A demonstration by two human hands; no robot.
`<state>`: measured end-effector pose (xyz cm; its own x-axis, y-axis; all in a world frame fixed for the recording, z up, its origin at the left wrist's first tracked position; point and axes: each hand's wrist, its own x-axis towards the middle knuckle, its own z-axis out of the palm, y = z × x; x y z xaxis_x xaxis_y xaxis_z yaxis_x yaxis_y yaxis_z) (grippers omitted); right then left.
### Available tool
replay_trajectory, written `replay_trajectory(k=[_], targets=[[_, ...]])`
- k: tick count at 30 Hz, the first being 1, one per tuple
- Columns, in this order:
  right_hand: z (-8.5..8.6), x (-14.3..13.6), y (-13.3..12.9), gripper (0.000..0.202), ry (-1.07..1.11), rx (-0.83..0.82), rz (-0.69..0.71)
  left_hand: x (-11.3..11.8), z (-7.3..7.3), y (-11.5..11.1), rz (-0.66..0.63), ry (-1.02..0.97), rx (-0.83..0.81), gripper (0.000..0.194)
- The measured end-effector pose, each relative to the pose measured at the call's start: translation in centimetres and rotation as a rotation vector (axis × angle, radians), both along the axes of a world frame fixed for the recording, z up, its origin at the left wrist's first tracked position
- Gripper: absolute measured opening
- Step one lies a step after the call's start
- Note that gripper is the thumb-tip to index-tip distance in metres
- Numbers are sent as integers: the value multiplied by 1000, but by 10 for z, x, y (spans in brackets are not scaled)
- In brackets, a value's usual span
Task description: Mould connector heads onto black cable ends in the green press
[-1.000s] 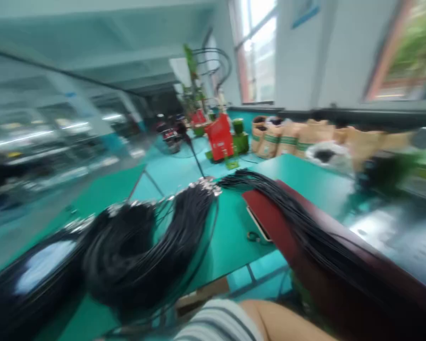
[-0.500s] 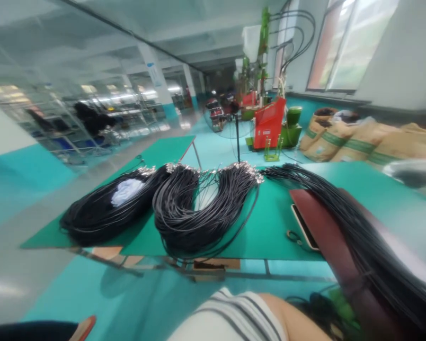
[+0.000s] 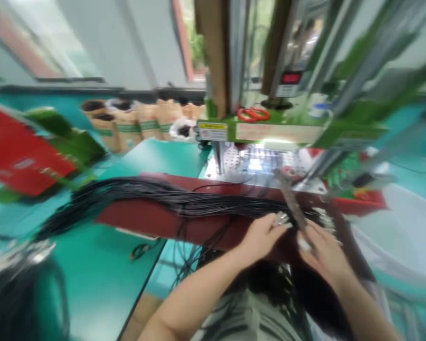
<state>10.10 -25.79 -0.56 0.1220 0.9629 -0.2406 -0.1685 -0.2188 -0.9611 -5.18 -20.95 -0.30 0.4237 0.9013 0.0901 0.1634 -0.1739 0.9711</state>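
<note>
My left hand is closed, with small silver metal connectors pinched at its fingertips. Just to its right, my right hand grips a long, flat grey metal bar that points up and away, toward the machine. Something small and white shows at the right thumb. A thick bundle of black cables lies along the dark red board beyond my left hand. More silver cable ends sit beside the right hand. Motion blur softens the fine detail around my fingers.
A green press machine stands ahead, with red-handled scissors on its ledge and a lit metal plate below. A red bin and a white tub are right. At left are a green table and blurred cables.
The view has swung right, from the table with coiled cables to the press. Both my hands are now in view, holding the connectors and the metal bar.
</note>
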Motion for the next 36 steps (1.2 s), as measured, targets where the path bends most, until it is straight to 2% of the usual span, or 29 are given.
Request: replay_trajectory(k=[2, 4, 10, 20, 24, 27, 30, 33, 36], targets=[[-8, -3, -5, 35, 127, -10, -37, 4, -4, -7, -43, 25, -23, 17], [-17, -12, -2, 39, 221, 11, -13, 7, -10, -12, -54, 56, -54, 17], [-27, -19, 5, 37, 260, 58, -26, 8, -17, -6, -59, 164, -68, 19], [-32, -15, 2, 43, 199, 55, -72, 7, -15, -3, -87, 194, -62, 17], [-33, -19, 1, 46, 65, 47, -111, 6, -18, -2, -71, 197, -59, 18], [-32, -21, 0, 47, -14, 34, -106, 4, -19, -2, -60, 127, -84, 21], [-29, -20, 1, 46, 81, -9, -107, -1, -17, -1, 13, -5, -150, 25], [-29, -17, 1, 48, 200, -30, -158, -3, -14, 0, 107, -165, -292, 24], [-32, -14, 1, 47, 265, -4, -168, 1, -14, -1, 19, -251, -452, 26]])
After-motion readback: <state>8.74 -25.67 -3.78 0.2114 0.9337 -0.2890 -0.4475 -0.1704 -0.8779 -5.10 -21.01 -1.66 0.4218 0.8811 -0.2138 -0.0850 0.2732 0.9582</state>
